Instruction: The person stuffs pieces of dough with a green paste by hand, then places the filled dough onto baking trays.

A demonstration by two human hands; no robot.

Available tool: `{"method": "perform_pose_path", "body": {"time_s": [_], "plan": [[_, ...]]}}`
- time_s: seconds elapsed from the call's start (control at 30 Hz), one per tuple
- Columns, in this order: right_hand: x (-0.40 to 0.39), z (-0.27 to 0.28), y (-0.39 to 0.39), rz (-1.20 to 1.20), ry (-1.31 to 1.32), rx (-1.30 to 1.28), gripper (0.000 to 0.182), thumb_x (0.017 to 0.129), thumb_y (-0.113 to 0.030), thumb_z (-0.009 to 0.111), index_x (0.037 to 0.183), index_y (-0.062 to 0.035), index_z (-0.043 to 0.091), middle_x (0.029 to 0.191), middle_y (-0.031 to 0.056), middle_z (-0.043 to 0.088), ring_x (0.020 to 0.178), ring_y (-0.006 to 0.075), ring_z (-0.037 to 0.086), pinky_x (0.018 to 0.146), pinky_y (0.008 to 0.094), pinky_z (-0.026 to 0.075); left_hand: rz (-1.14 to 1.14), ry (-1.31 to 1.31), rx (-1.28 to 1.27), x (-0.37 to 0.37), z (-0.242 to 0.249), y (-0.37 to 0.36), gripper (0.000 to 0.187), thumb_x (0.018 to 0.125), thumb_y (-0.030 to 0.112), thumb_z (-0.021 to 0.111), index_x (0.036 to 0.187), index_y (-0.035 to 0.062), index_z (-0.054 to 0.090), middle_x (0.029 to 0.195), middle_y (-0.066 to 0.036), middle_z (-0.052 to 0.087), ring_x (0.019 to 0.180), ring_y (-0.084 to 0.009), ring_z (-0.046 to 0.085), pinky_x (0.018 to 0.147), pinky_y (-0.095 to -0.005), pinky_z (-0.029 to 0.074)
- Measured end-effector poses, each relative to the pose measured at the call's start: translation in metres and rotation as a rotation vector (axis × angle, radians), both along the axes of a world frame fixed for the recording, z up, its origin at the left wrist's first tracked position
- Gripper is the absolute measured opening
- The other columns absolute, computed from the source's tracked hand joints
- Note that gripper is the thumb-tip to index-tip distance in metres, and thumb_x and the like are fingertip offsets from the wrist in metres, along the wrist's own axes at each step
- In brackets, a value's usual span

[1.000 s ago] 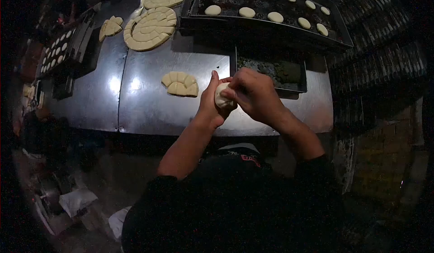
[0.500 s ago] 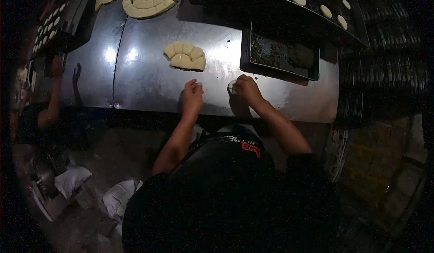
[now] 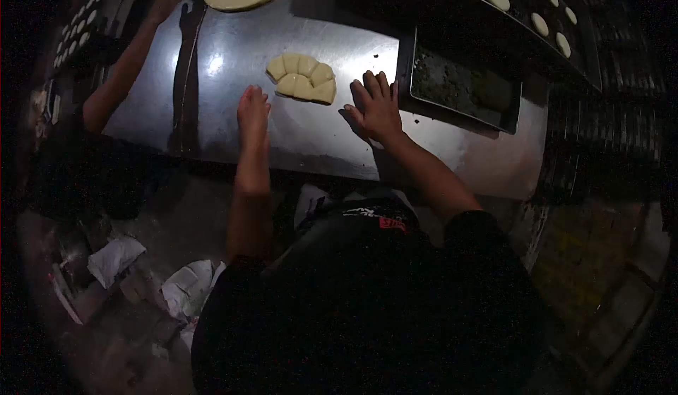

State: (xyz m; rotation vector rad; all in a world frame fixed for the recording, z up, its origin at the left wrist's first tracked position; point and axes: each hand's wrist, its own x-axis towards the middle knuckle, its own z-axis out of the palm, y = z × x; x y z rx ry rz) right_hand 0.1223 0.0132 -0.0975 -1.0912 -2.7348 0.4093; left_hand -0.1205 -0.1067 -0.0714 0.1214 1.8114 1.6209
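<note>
On a metal table (image 3: pixel 314 135), scored dough (image 3: pixel 302 79), seemingly placed close for easy reach, lies between the left hand (image 3: pixel 253 112), loosely open with nothing visibly held, and the right hand (image 3: pixel 379 112), splayed palm-down, hiding anything beneath.

Left hand (image 3: pixel 253 111) loosely curled, right hand (image 3: pixel 379 115) splayed palm down

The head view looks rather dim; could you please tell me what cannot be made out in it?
In the head view:
Whatever lies under the right hand: hidden by the hand.
Far ends of the scored dough slab and large tray: cut off by the top edge.
Contents of the small pan: too dim to identify.
</note>
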Motion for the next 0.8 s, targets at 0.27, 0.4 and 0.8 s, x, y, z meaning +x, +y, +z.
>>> {"method": "perform_pose_path", "body": {"time_s": [0.27,0.4,0.8], "plan": [[0.061,0.038,0.0,0.049,-0.382,-0.369,0.04,0.067,-0.012,0.07,0.106,-0.0047,0.062,0.1,0.0167,0.059,0.095,0.0298,0.059,0.083,0.0432,0.049,-0.493,0.226,-0.551,-0.018,0.025,0.075,0.043,0.085,0.035,0.064,0.089,-0.0082,0.063,0.085,-0.015,0.065,0.074,-0.0207,0.061,0.065,-0.0326,0.048],[0.09,0.033,0.009,0.105,0.158,-0.89,0.026,0.076,-0.022,0.066,0.094,-0.0051,0.056,0.091,0.0124,0.061,0.085,0.0272,0.06,0.074,0.0381,0.047,-0.28,0.467,-0.306,-0.04,-0.062,0.069,0.043,0.082,0.028,0.067,0.11,-0.0027,0.056,0.096,-0.015,0.063,0.085,-0.0235,0.06,0.074,-0.0362,0.049],[0.321,0.259,0.338,-0.578,0.323,0.979,0.022,0.083,-0.003,0.057,0.103,-0.003,0.065,0.101,0.0176,0.065,0.091,0.0351,0.064,0.08,0.0402,0.05,0.274,0.595,-0.674,-0.184,0.037,-0.05,0.054,0.092,0.039,0.052,0.128,-0.0012,0.047,0.12,-0.015,0.054,0.102,-0.026,0.053,0.089,-0.0371,0.043]]}}
